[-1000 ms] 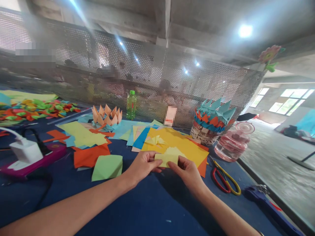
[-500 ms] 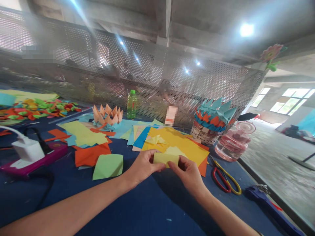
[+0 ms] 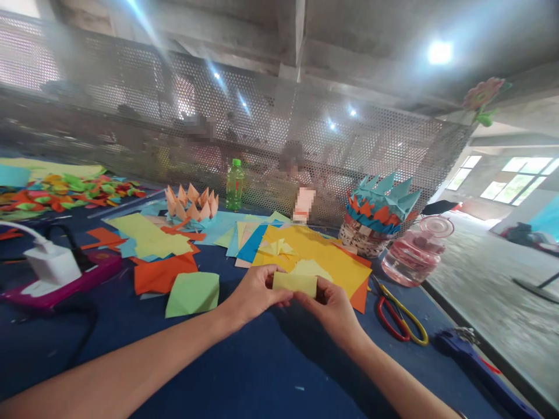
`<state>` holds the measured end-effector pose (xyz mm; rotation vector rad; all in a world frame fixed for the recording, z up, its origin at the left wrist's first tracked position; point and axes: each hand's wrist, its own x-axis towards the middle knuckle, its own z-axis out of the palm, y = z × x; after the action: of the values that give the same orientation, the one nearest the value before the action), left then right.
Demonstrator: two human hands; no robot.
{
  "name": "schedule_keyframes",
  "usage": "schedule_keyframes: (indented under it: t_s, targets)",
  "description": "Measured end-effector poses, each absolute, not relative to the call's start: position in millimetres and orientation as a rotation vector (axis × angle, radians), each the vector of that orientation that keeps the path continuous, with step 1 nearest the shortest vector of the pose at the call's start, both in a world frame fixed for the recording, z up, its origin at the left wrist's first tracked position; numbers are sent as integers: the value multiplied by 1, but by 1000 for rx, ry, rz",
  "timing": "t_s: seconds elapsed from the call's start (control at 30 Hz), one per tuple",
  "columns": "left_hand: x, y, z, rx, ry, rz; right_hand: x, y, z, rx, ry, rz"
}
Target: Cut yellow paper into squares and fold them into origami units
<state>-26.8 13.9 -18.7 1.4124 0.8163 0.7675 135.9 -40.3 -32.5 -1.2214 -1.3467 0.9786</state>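
Observation:
Between my two hands is a small folded piece of pale yellow paper (image 3: 295,284), held up just above the table. My left hand (image 3: 257,295) pinches its left end, thumb along the lower edge. At the right end, my right hand (image 3: 334,305) grips it with thumb and fingers, the thumb pointing inward near the bottom edge. Right behind it lie pale yellow paper scraps (image 3: 311,269) on yellow sheets (image 3: 345,262). A light green square of paper (image 3: 193,295) rests left of my left hand, beside orange paper (image 3: 163,274).
Scissors (image 3: 399,314) and a dark blue tool (image 3: 484,366) lie at right. A pink bottle (image 3: 413,256), a pointed paper basket (image 3: 379,215), a green bottle (image 3: 234,185) and a peach paper ring (image 3: 192,206) stand behind. A charger (image 3: 52,265) sits on a purple power strip (image 3: 98,269) at left.
My right thumb has slid slightly left and down, from the paper's face to its lower edge. Both hands still hold the paper in nearly the same place.

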Motion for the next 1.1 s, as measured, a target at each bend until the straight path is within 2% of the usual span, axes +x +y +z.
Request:
schedule_keyframes:
  t_s: [1.1]
  targets:
    - [-29,22,-13,1442,854,816,150,-30,-35,-1181,-1405,907]
